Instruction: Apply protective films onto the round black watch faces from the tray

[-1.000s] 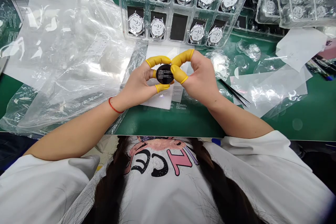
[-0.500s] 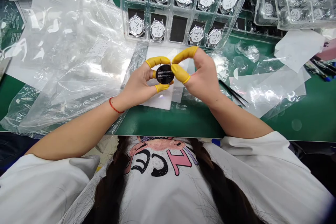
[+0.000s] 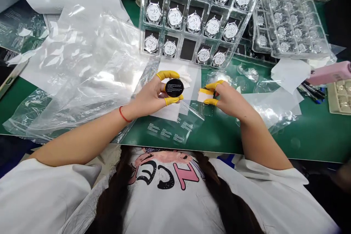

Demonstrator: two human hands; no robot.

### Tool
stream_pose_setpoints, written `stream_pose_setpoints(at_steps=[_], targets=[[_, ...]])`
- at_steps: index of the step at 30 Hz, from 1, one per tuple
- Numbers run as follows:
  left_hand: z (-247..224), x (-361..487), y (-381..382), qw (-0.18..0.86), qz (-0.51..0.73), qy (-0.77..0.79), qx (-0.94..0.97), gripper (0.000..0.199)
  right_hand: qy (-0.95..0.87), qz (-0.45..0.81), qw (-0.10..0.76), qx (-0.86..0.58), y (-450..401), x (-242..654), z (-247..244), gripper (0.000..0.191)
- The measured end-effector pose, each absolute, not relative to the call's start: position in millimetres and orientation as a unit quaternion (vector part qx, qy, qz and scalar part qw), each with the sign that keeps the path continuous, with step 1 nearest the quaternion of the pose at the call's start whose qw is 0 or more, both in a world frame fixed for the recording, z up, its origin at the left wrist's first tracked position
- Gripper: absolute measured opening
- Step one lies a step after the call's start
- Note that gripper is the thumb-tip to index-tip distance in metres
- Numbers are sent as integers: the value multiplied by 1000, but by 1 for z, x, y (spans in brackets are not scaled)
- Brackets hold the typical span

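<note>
My left hand (image 3: 150,95), with yellow finger cots, grips a round watch (image 3: 174,87) by its edges. The watch's dark face is turned up and carries white printed text. To its right, my right hand (image 3: 231,100) pinches a small white-and-yellow block (image 3: 205,96) between cot-covered thumb and finger, just above the table. I cannot tell what the block is. Under the watch lie white sheets (image 3: 168,111) on the green table, and clear films with printed text (image 3: 164,131) are nearer my body.
A clear plastic tray (image 3: 175,2) of face-down watches stands at the back, with one watchless pocket. More filled trays (image 3: 297,18) are stacked at the back right. Plastic bags (image 3: 90,65) cover the left side. Pens (image 3: 312,91) and a pink object (image 3: 330,72) lie right.
My right hand has left the watch's edge, moved right and down, and now holds the white-and-yellow block. My left hand still grips the watch. The view has shifted, showing more of the tray.
</note>
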State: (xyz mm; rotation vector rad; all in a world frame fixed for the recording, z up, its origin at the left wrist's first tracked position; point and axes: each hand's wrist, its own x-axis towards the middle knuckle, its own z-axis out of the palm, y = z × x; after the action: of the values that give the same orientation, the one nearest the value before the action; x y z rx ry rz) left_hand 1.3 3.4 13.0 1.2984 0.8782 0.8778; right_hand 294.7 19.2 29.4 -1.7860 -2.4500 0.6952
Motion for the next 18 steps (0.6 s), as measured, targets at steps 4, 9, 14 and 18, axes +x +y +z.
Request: stream_pose_setpoints(at_steps=[4, 9, 14, 18], targets=[[0, 6, 9, 617, 344, 421, 569, 59, -775, 213, 25, -594, 15, 290, 29, 13], [-1, 10, 13, 634, 344, 428, 545, 60, -765, 164, 275, -558, 9, 260, 40, 9], [3, 13, 14, 642, 365, 411, 534, 59, -835, 106, 319, -436, 4, 209, 25, 22], [2, 12, 15, 621, 364, 411, 560, 54, -859, 21, 288, -423, 17, 193, 0, 27]])
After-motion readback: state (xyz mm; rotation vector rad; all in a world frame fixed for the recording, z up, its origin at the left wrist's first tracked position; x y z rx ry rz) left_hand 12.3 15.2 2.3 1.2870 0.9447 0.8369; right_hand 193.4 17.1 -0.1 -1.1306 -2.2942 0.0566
